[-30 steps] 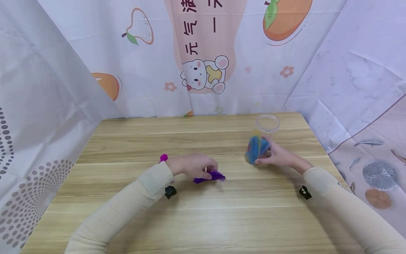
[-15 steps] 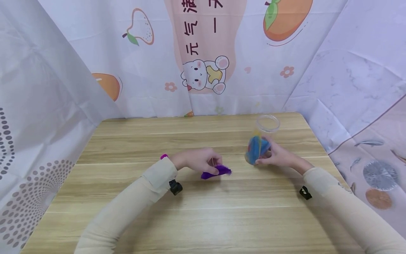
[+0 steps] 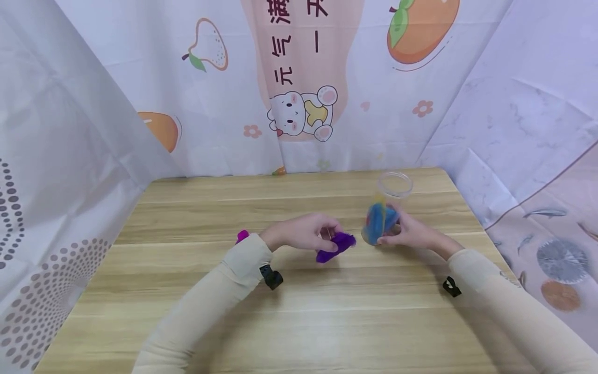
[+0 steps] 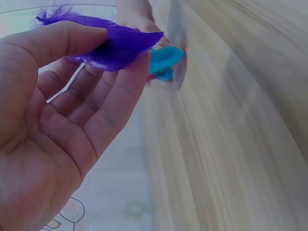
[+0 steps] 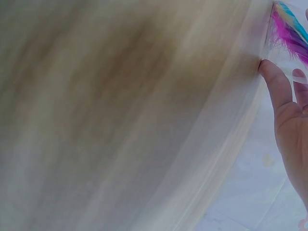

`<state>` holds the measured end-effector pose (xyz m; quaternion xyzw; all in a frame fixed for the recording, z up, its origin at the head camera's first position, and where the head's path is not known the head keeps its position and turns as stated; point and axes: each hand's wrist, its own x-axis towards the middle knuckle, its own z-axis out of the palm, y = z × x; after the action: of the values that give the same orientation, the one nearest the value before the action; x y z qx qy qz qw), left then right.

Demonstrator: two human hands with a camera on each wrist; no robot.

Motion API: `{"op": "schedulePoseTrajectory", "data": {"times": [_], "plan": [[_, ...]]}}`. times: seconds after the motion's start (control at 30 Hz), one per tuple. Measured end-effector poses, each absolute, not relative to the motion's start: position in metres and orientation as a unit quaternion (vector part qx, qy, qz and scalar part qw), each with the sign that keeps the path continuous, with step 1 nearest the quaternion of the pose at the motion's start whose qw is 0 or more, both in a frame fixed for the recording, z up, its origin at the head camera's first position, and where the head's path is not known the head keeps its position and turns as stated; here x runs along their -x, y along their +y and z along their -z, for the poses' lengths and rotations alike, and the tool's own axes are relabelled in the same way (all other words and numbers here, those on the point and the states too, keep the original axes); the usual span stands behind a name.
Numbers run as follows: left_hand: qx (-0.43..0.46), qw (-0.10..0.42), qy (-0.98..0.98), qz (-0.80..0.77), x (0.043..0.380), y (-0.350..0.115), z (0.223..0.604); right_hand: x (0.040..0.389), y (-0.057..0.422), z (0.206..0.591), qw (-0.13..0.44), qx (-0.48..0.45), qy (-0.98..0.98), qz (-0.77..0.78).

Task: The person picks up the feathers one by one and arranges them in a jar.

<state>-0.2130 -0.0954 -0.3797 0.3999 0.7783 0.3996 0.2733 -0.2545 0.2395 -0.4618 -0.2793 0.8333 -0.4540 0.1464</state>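
A purple feather is pinched between the thumb and fingertips of my left hand, a little above the table. The left wrist view shows the same feather close up, fluffy at one end and pointed at the other. To its right, a clear plastic cup stands on the table, and my right hand grips its lower part from the right. Blue, yellow and reddish feathers show through the cup's wall. In the right wrist view, magenta and blue feathers appear beyond the fingertips.
A small magenta thing lies on the wooden table, partly hidden behind the left sleeve. Black camera mounts sit at the wrists. A printed curtain hangs behind the table's back edge and at both sides.
My left hand has moved right and slightly back with the purple feather, closer to the cup, and the feather has turned. The right hand and cup have stayed in place.
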Motion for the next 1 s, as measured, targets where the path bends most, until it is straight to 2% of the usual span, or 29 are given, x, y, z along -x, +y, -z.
{"op": "schedulePoseTrajectory", "data": {"times": [0.33,0.67,1.0], "plan": [[-0.42,0.248,0.763,-0.423,0.211,-0.08,0.372,0.255,0.24,0.464,0.123,0.309,0.826,0.454],[-0.426,0.244,0.734,-0.47,0.208,-0.067,0.369,0.255,0.239,0.462,0.123,0.302,0.83,0.452],[-0.408,0.216,0.726,-0.51,0.21,-0.046,0.364,0.257,0.24,0.462,0.127,0.321,0.815,0.465]]}}
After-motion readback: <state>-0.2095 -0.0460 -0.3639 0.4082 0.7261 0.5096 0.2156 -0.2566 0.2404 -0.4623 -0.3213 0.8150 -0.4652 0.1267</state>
